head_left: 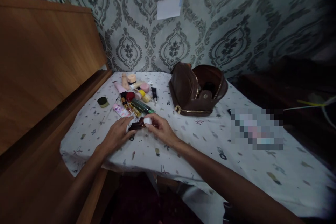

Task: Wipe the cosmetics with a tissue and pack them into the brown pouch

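1. A cloth-covered table (147,154) is spread beneath everything, its white cover printed with small motifs.
2. A brown bag (183,89) is set toward the back, unzipped.
3. Assorted cosmetics (130,96) are clustered left of it.
4. By the left hand (118,133), a dark bottle (137,125) is held at its far-left end, between thumb and fingers.
5. By the right hand (161,129), the white cap (147,121) is pinched between thumb and fingertips.
6. The bottle is held sideways between the 2 hands, just before the cosmetics.

The cloth-covered table (147,157) bears tubes (120,87) and jars (130,96) left of centre, a brown bag (185,91) right of centre, a pixelated item (258,127) farther right.
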Demonstrator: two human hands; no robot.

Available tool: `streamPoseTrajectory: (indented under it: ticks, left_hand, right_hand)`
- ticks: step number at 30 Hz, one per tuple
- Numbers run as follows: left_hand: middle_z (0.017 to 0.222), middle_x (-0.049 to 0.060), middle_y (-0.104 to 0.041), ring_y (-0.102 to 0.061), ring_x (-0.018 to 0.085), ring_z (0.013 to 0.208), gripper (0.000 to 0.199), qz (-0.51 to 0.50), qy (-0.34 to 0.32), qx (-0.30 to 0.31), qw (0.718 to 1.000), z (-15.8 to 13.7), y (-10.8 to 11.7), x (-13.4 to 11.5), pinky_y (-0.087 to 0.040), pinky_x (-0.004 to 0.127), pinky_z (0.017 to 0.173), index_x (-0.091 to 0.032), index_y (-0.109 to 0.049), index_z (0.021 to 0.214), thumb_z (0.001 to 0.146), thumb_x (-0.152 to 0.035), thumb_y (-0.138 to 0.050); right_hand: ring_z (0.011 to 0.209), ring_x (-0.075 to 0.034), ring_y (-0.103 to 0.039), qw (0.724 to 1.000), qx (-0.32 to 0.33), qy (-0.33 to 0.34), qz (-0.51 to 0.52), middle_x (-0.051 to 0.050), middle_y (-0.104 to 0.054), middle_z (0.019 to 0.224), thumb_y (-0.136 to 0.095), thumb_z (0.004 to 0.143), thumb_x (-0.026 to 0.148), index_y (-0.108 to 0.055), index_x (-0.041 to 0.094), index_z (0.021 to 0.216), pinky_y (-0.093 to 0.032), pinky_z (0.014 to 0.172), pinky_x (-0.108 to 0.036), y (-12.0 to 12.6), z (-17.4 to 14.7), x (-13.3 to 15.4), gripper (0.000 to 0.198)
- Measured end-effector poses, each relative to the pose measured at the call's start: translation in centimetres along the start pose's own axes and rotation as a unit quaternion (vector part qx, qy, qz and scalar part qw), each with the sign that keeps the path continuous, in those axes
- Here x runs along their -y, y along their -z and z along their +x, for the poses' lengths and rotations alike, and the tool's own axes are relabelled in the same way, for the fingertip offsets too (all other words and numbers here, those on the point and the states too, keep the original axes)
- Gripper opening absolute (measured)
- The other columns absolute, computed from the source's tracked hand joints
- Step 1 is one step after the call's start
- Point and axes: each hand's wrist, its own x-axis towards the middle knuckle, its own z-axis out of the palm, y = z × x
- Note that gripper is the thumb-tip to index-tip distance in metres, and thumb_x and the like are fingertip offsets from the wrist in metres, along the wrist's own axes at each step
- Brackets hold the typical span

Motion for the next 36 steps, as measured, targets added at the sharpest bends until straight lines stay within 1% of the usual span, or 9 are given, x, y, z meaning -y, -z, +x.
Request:
streamPoseTrajectory:
  ticks: [9,13,17,21,23,27,31,34,36]
  left_hand:
    - [0.123,0.017,-0.065,-0.063,0.029,0.113,0.042,0.112,-0.086,-0.073,0.987,2.2,-2.0,-3.2,-0.052,0.044,0.095,-0.016,-0.049,0.136,0.098,-0.031,-0.041]
    - [0.121,0.011,-0.068,-0.067,0.025,0.107,0.041,-0.008,-0.054,-0.066,0.996,3.3,-2.1,-2.0,-0.056,0.038,0.09,-0.021,-0.054,0.131,0.095,-0.039,-0.047]
    - [0.116,0.007,-0.071,-0.068,0.024,0.105,0.035,-0.19,0.003,0.028,0.981,5.2,-0.6,-2.7,-0.056,0.035,0.088,-0.024,-0.062,0.118,0.088,-0.042,-0.057]
    - [0.106,0.006,-0.074,-0.068,0.025,0.097,0.036,-0.364,0.098,0.092,0.922,7.9,0.3,-5.2,-0.054,0.037,0.087,-0.021,-0.067,0.11,0.083,-0.045,-0.061]
    - [0.097,0.007,-0.074,-0.068,0.024,0.089,0.044,-0.458,0.14,0.124,0.869,9.3,0.1,-6.4,-0.055,0.035,0.079,-0.017,-0.068,0.11,0.08,-0.049,-0.064]
    - [0.082,0.006,-0.073,-0.064,0.019,0.067,0.063,-0.615,0.195,0.168,0.746,12.0,-0.6,-9.2,-0.049,0.026,0.053,-0.014,-0.067,0.109,0.066,-0.059,-0.076]
    - [0.067,0.003,-0.069,-0.06,0.015,0.049,0.058,-0.71,0.201,0.208,0.642,15.6,-1.2,-13.3,-0.039,0.021,0.039,-0.016,-0.066,0.104,0.073,-0.065,-0.067]
    - [0.068,0.004,-0.068,-0.064,0.017,0.051,0.056,-0.719,0.156,0.211,0.644,18.2,-2.6,-15.8,-0.036,0.021,0.037,-0.014,-0.061,0.11,0.08,-0.061,-0.06]
    - [0.069,0.003,-0.068,-0.067,0.019,0.056,0.06,-0.662,0.117,0.201,0.712,19.6,-4.0,-16.7,-0.041,0.023,0.042,-0.013,-0.05,0.127,0.084,-0.054,-0.056]
  right_hand:
    - [0.051,-0.01,-0.048,0.998,-0.047,-0.049,0.017,0.004,-0.053,0.067,-0.057,0.086,0.053,-0.049,0.021,0.087,-0.039,0.046,-0.021,0.3,-0.6,1.0,0.033]
    - [0.048,-0.01,-0.047,0.994,-0.093,-0.05,-0.012,0.005,-0.049,0.063,-0.057,0.086,0.049,-0.05,0.021,0.085,-0.037,0.044,-0.02,1.5,-0.8,1.8,0.03]
    - [0.052,-0.01,-0.047,0.993,-0.083,-0.022,-0.076,0.005,-0.049,0.062,-0.057,0.087,0.042,-0.051,0.02,0.082,-0.035,0.049,-0.021,3.6,-1.2,3.9,0.023]
    - [0.062,-0.011,-0.047,0.988,-0.067,0.027,-0.137,0.003,-0.053,0.068,-0.057,0.088,0.038,-0.06,0.018,0.089,-0.037,0.059,-0.023,7.2,-1.1,7.1,0.02]
    - [0.07,-0.013,-0.05,0.989,-0.037,0.043,-0.135,0.0,-0.058,0.078,-0.06,0.087,0.039,-0.063,0.017,0.096,-0.041,0.064,-0.024,9.4,-0.9,8.8,0.024]
    - [0.062,-0.01,-0.05,0.994,0.092,-0.045,-0.037,0.002,-0.057,0.074,-0.069,0.081,0.042,-0.064,0.018,0.105,-0.041,0.054,-0.021,13.7,-1.1,12.2,0.035]
    - [0.055,-0.009,-0.048,0.996,0.04,-0.052,-0.054,0.001,-0.058,0.072,-0.073,0.078,0.045,-0.064,0.019,0.098,-0.038,0.046,-0.019,17.2,-2.2,15.8,0.034]
    - [0.05,-0.008,-0.045,0.991,-0.075,-0.007,-0.113,0.001,-0.059,0.071,-0.073,0.076,0.05,-0.063,0.019,0.092,-0.035,0.042,-0.02,19.8,-2.4,18.0,0.036]
    - [0.047,-0.007,-0.043,0.976,-0.16,0.03,-0.147,0.002,-0.058,0.067,-0.072,0.078,0.052,-0.062,0.02,0.089,-0.032,0.04,-0.02,21.6,-2.1,18.7,0.036]
